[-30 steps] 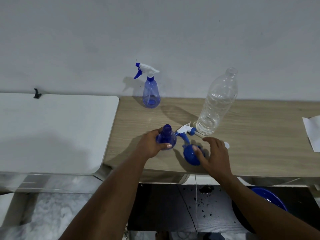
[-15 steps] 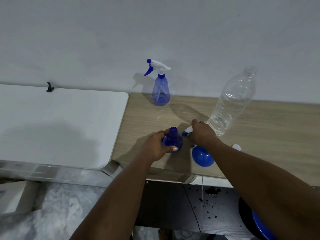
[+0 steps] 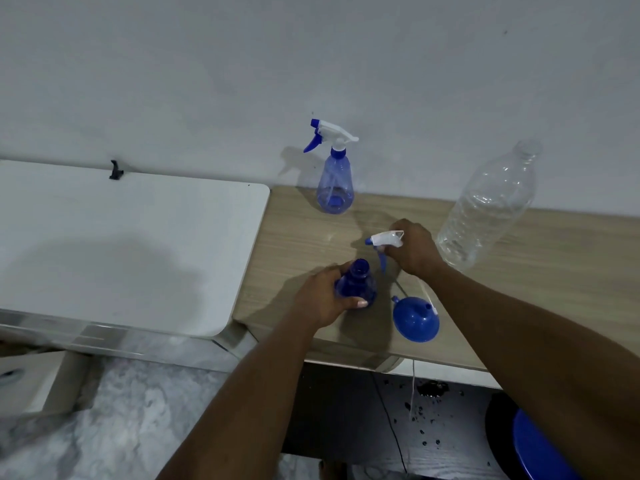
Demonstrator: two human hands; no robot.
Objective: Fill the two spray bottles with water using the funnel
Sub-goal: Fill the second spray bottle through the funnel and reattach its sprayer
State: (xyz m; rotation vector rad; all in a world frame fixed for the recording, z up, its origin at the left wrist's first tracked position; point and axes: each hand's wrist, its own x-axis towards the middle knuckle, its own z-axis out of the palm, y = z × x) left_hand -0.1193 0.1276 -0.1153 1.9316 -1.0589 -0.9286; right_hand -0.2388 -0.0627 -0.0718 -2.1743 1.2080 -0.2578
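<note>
Blue open bottle (image 3: 356, 284) sits on the wood counter (image 3: 540, 271) gripped in your left hand (image 3: 323, 296), right hand (image 3: 414, 249) fingers wrapped round the loose sprayer head (image 3: 386, 238), so park it well aside, then seat the funnel (image 3: 415, 318) straight in the neck before tipping the water bottle (image 3: 485, 209).

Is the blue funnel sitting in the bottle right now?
No, the blue funnel lies upside down on the wooden table, beside the open bottle held by the left hand.
</note>
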